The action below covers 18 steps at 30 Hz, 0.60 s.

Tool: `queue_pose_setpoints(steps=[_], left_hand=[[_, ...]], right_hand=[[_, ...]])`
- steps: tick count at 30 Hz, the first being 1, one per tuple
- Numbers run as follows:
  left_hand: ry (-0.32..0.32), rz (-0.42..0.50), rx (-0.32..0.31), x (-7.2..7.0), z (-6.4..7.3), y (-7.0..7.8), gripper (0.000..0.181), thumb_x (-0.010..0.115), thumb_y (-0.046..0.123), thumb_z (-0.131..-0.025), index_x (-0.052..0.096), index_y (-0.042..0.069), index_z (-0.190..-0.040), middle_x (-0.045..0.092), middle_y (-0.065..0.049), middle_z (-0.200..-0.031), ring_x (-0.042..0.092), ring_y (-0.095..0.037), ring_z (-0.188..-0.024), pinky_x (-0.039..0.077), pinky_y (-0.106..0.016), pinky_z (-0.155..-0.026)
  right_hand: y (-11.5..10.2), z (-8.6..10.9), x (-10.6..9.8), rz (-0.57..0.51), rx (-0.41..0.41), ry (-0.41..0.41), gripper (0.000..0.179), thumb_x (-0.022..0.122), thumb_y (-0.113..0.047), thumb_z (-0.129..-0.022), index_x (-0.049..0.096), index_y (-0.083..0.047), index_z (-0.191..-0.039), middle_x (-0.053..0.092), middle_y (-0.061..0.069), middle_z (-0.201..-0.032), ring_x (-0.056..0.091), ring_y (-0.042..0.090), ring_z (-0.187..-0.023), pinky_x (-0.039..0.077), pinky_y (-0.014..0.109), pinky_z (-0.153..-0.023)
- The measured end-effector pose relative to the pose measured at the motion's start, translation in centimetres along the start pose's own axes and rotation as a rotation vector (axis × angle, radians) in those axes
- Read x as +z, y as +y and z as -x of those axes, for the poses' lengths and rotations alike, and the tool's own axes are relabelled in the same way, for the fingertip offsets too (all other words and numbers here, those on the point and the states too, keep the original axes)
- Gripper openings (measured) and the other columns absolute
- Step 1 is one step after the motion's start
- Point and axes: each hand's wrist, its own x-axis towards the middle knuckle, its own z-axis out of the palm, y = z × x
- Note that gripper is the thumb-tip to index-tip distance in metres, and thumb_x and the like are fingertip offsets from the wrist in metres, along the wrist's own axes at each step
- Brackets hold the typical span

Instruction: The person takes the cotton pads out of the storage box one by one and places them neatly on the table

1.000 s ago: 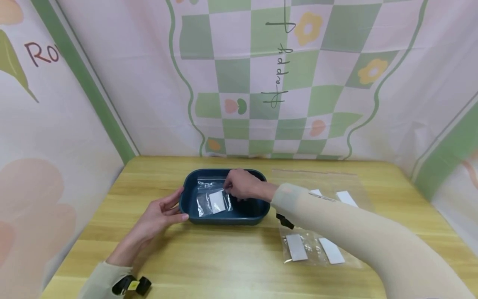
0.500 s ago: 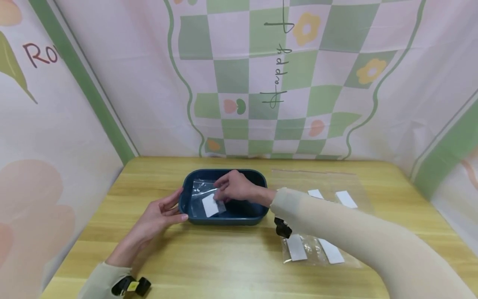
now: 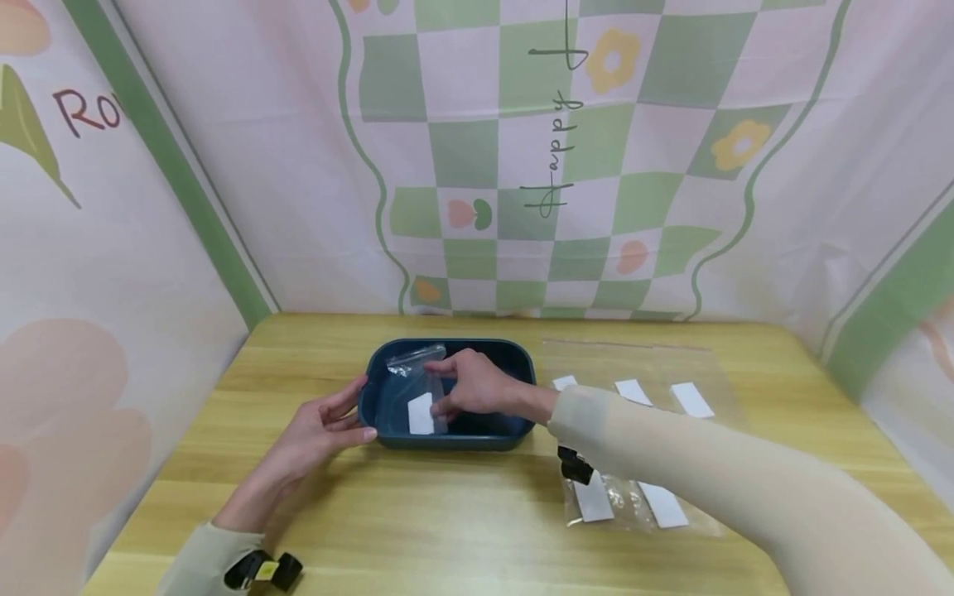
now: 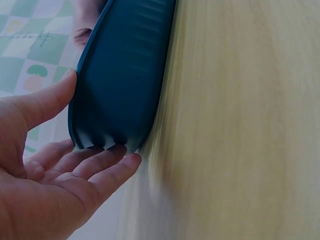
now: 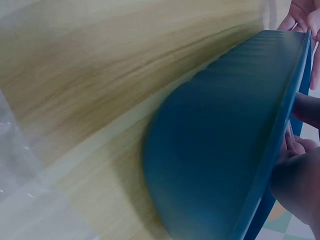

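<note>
A dark blue rectangular basin (image 3: 455, 442) with rounded corners stands on the table. My left hand (image 3: 313, 435) is at its left end; in the left wrist view the thumb touches the rim and the loosely extended fingers (image 4: 102, 170) rest against the outer end wall. My right hand (image 3: 477, 382) reaches inside the basin and pinches the right side of a small clear zip bag (image 3: 406, 377). A white rectangular piece (image 3: 421, 414) shows in the lower part of that bag. The right wrist view hides the bag behind the basin wall.
To the right lies a large clear plastic sheet or bag (image 3: 626, 352) bearing several white rectangles (image 3: 691, 399), partly covered by my right sleeve (image 3: 671, 455). A patterned cloth (image 3: 522, 273) hangs behind the wooden table (image 3: 417, 513).
The small zip bag has turned and tilted inside the basin, its top edge now slanting up. My right hand has shifted slightly with it. The left hand has stayed put.
</note>
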Motion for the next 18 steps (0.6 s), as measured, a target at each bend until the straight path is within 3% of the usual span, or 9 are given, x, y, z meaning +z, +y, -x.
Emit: queue_pose_setpoints(steps=[5,11,18], left_hand=[[-0.006,0.002,0.01,0.0,0.1,-0.1,0.082,0.079,0.005,-0.095,0.035,0.006,-0.164,0.033,-0.023,-0.165,0.044,-0.044,-0.143,0.051,-0.037,-0.106],[-0.007,0.008,0.016,0.0,0.0,-0.1,0.081,0.078,0.004,-0.095,0.035,0.005,-0.164,0.033,-0.023,-0.165,0.044,-0.044,-0.143,0.051,-0.035,-0.105],[-0.001,-0.005,0.015,0.0,0.0,-0.1,0.081,0.079,0.004,-0.095,0.035,0.006,-0.164,0.033,-0.023,-0.165,0.044,-0.044,-0.143,0.051,-0.036,-0.105]], right_hand=[[0.1,0.7,-0.1,0.04,-0.017,0.024,0.073,0.083,0.001,-0.089,0.051,-0.004,-0.155,0.051,0.014,-0.158,0.076,0.019,-0.071,0.064,0.029,-0.076],[0.1,1.6,-0.5,0.091,-0.052,0.064,0.074,0.083,-0.002,-0.09,0.049,-0.006,-0.156,0.05,0.014,-0.158,0.074,0.019,-0.067,0.057,0.026,-0.061],[0.0,2.3,-1.3,0.102,-0.07,0.063,0.077,0.082,-0.003,-0.091,0.046,-0.009,-0.159,0.051,0.012,-0.158,0.074,0.02,-0.068,0.051,0.024,-0.056]])
